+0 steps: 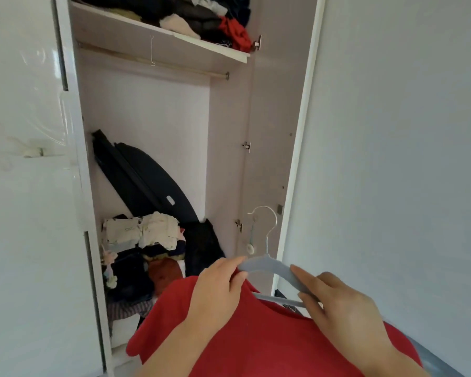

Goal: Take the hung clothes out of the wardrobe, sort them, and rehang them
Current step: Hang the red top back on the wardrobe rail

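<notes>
Head view: a grey hanger (269, 266) is held at both ends before the open wardrobe (229, 131). Its left arm is pinched by the left hand (218, 287) where the red garment (256, 341) is draped at the collar, and its right arm is clasped by the curled fingers of the right hand (340, 306). Above, a thin wire hook (152, 50) is hung on the rail (191, 68).

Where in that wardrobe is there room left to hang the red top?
The rail is almost bare: right of the lone white hook it runs free to the side wall, and the space below, before the back panel, is open for the red top on its hanger. Crowded: the top shelf and the floor pile beside the black board.
</notes>
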The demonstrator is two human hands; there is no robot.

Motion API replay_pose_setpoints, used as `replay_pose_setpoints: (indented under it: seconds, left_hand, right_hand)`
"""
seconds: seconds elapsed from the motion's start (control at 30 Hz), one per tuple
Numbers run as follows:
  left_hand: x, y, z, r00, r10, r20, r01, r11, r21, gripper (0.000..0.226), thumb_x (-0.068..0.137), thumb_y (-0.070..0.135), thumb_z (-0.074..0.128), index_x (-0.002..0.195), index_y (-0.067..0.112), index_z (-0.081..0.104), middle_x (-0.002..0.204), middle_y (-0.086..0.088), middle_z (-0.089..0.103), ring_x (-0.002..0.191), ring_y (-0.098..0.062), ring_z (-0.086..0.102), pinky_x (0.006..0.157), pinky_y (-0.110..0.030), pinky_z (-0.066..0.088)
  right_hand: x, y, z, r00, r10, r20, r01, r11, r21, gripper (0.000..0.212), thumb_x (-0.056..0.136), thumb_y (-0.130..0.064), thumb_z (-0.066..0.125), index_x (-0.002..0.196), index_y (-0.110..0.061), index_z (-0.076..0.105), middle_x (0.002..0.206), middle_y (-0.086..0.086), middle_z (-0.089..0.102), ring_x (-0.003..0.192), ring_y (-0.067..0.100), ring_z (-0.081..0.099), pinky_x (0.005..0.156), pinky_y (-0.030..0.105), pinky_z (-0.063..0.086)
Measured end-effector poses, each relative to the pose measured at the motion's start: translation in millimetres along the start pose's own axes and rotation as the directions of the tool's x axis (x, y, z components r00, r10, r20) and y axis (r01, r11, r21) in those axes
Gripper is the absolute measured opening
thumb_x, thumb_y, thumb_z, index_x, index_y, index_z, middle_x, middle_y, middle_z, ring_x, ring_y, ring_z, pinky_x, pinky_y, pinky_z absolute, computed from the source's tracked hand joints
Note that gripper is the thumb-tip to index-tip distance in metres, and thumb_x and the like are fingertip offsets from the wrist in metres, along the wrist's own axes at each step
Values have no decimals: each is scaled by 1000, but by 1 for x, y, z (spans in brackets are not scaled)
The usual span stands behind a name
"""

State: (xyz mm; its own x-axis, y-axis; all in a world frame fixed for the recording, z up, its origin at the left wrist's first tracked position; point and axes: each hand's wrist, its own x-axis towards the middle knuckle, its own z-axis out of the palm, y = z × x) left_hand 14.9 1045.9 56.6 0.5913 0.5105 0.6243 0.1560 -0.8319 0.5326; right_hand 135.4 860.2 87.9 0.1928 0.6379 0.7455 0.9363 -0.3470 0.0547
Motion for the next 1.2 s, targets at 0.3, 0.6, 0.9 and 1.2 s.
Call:
replay_pose_setpoints:
  seconds: [0.3, 0.6, 0.9, 1.2]
  left_hand:
    - [123, -105, -4, 992, -22, -128, 35, 995, 99, 30, 90, 26, 55, 120, 26, 59, 100, 17, 58, 86, 6, 48, 70, 0, 32]
    - [286, -184, 22, 967, -34, -254, 84, 978, 189, 33, 90, 25, 55, 123, 29, 57, 101, 19, 57, 86, 9, 46, 70, 4, 32]
    - [446, -267, 15, 956, 9, -292, 80, 954, 291, 36, 93, 24, 49, 130, 24, 50, 125, 7, 54, 113, -5, 48, 92, -12, 29]
    - [620, -379, -36, 939, 123, -321, 0, 934, 358, 46, 93, 30, 48, 138, 29, 37, 123, 5, 51, 100, -2, 45, 87, -19, 34]
  right_hand:
    - [131, 14, 119, 991, -116, -65, 121, 989, 88, 52, 62, -17, 83, 111, -26, 67, 59, -9, 51, 36, 8, 46, 26, 21, 37]
    - [290, 73, 241, 971, -197, -134, 216, 965, 150, 49, 64, -19, 82, 110, -28, 68, 70, -8, 58, 40, 8, 50, 27, 23, 40]
    - [455, 108, 342, 976, -127, -175, 160, 968, 192, 41, 72, -19, 75, 110, -32, 66, 72, -5, 59, 52, 18, 60, 35, 32, 46]
    - [632, 131, 444, 985, -47, -163, 67, 991, 114, 38, 85, -29, 58, 121, -39, 56, 86, -4, 55, 74, 23, 63, 57, 33, 48]
